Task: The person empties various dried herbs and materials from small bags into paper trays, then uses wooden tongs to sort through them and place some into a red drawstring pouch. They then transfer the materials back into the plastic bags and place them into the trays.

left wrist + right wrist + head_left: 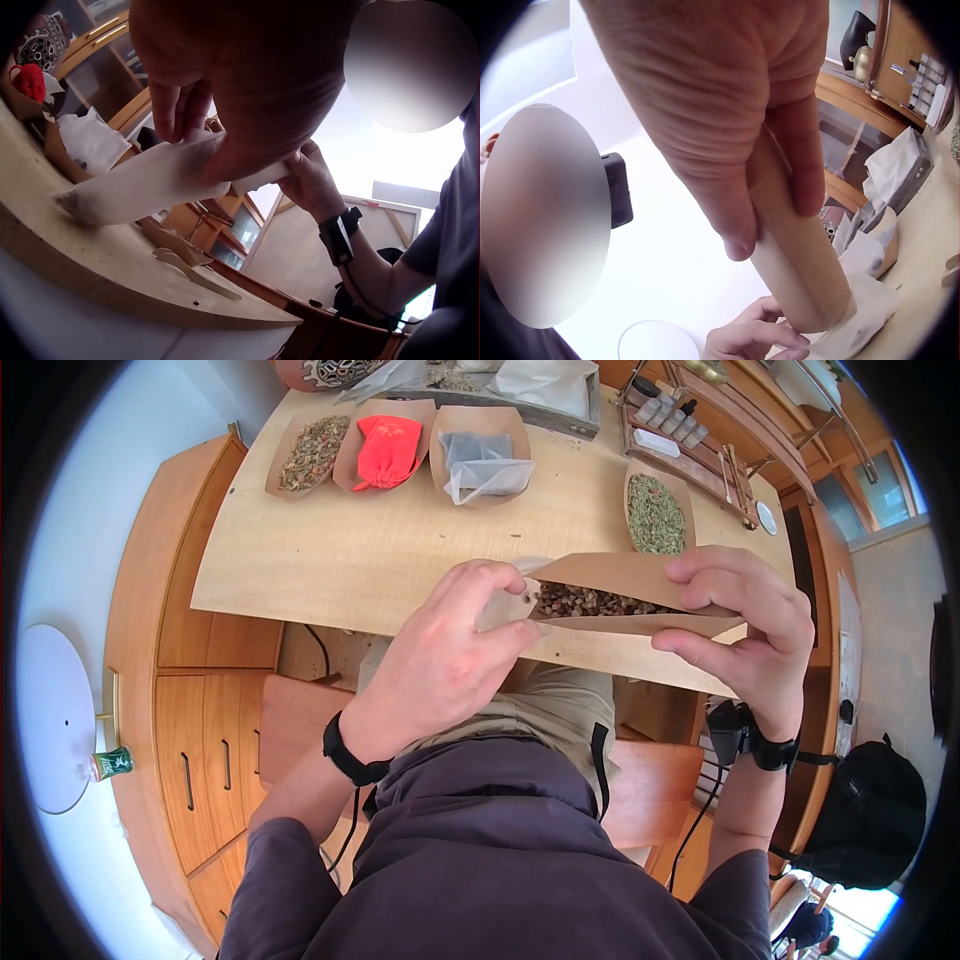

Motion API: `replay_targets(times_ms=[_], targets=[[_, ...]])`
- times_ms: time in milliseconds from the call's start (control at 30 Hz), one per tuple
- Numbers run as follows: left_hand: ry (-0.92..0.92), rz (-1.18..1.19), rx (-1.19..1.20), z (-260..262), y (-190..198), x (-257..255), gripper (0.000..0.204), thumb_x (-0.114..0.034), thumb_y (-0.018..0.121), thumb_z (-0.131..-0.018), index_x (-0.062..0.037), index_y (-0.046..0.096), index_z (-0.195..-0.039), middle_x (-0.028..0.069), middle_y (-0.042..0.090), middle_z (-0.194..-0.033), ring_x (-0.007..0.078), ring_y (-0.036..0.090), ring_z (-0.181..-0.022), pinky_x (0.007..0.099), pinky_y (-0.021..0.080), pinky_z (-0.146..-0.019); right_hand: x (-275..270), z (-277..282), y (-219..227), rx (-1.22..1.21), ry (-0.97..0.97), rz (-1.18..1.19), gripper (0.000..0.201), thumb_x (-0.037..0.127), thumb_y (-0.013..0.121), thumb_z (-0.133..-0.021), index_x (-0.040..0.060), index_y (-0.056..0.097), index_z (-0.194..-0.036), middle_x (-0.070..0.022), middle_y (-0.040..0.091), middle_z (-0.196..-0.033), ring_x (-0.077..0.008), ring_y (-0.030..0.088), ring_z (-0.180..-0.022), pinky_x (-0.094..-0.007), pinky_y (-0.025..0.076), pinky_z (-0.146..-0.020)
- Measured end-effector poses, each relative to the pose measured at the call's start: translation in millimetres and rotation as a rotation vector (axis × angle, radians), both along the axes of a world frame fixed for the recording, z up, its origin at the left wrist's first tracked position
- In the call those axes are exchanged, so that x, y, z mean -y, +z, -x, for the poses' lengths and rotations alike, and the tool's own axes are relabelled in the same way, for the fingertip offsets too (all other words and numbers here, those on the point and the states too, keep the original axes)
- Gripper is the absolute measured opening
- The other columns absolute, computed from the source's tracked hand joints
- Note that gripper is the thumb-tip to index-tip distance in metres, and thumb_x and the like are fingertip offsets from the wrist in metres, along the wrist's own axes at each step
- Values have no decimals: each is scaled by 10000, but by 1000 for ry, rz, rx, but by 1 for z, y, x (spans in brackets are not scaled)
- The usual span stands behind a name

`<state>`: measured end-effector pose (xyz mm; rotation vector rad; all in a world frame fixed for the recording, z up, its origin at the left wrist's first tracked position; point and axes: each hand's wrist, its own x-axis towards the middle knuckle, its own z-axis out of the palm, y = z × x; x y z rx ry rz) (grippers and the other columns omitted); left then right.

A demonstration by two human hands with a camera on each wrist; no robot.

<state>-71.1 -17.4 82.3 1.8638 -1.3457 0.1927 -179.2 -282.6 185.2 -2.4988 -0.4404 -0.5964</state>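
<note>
Over the table's front edge, my right hand (750,615) grips a folded kraft paper tray (610,570) by its right end, thumb on the near side and fingers on the far side. Brown dried chips (590,601) lie along the trough. My left hand (455,650) pinches a thin white pouch (142,184) at its mouth, where the tray's left end meets it. In the left wrist view the pouch hangs slanting down towards the tabletop, with some brownish bits showing at its lower end. The right wrist view shows the paper tray (802,270) tilted down towards the pouch.
Along the back stand paper trays with mixed dried herbs (315,452), a red drawstring pouch (388,448) and a filled white pouch (480,455). A tray of green dried leaves (657,515) sits at right, near a wooden rack (715,460) with small bottles. A grey wooden box (560,422) stands behind.
</note>
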Motion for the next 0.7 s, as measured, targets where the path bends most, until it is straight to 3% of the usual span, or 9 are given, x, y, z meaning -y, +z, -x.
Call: replay_targets(times_ms=[267, 367, 700], targets=[[17, 26, 29, -4, -1, 0, 226, 24, 758, -812, -48, 692, -1016, 179, 599, -1228, 372, 629, -1139, 445, 539, -955, -8, -11, 13, -28, 56, 56, 389, 114, 950, -676, 37, 772, -1013, -86, 773, -1009, -285, 747, -973, -365, 597, -833], [22, -6, -6, -6, 3, -1, 216, 22, 755, -837, -54, 695, -1031, 177, 589, -1247, 368, 636, -1152, 441, 549, -970, -7, -17, 18, -38, 85, 130, 405, 119, 967, -649, 43, 722, -963, -117, 765, -1103, -265, 744, -1001, -345, 599, -848], [32, 6, -40, -10, 4, -2, 172, 5, 760, -872, -51, 706, -1025, 177, 577, -1274, 363, 652, -1170, 435, 566, -999, -10, -26, 24, -39, 98, 150, 416, 99, 963, -638, 48, 731, -979, -105, 763, -1114, -263, 742, -1011, -342, 597, -859]])
